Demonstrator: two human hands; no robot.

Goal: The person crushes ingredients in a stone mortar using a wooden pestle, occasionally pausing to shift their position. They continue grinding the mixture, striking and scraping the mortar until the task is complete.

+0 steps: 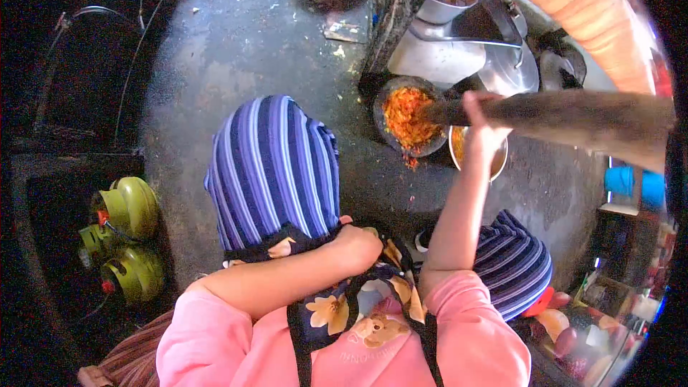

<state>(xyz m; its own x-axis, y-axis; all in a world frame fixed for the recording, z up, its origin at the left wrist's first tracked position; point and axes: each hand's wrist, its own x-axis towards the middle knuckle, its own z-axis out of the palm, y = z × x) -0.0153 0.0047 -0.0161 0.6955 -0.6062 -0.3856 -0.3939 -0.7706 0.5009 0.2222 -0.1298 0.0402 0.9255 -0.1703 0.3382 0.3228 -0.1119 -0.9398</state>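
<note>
My right hand (pixel 485 131) is wrapped around a long, thick wooden pestle (pixel 573 118). The pestle slants in from the right edge, its tip in a dark mortar (pixel 380 109). Inside the mortar lies a red-orange crushed mash (pixel 408 111), with bits spilled over the near rim. A pale-rimmed bowl (pixel 499 165) stands beside the mortar, partly hidden by my right forearm. My left hand (pixel 358 249) rests curled at my lap, near the flowered apron (pixel 330 312). Whatever its fingers hold, if anything, is hidden.
Metal pots and lids (pixel 512 72) stand behind the mortar, next to a dark post (pixel 398 18). Green gas cylinders (pixel 136 208) sit on the left. Blue containers (pixel 620 180) are at the right, above assorted goods (pixel 573 337). The grey floor (pixel 251 50) spreads ahead.
</note>
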